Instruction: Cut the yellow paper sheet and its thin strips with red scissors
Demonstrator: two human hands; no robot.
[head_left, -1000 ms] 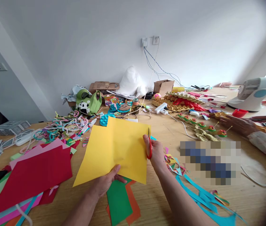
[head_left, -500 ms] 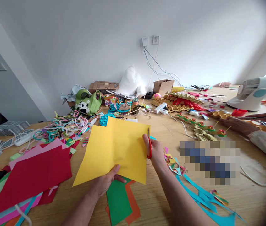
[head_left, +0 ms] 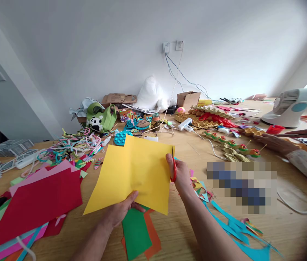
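A folded sheet of yellow paper (head_left: 134,170), notched at its upper left corner, is held up above the table. My left hand (head_left: 125,208) pinches its lower edge, thumb in front and fingers behind. At the sheet's right edge, my right hand (head_left: 179,172) is closed on red-handled scissors (head_left: 174,170). The dark blades point upward along the paper's edge, partly hidden by the fingers and the sheet. Below the yellow paper, a green paper piece (head_left: 135,232) lies over an orange paper piece (head_left: 153,235) on the table.
Coloured paper sheets (head_left: 39,199) are stacked at left, near a pile of pipe cleaners (head_left: 66,145). Blue paper scraps (head_left: 232,224) lie at right. Another person's hand (head_left: 273,141) rests by egg-carton crafts (head_left: 232,143). A white fan (head_left: 289,105) stands at far right.
The yellow paper and both hands hold nearly the same pose. My right hand with the scissors has shifted very slightly right, and the view has moved a little.
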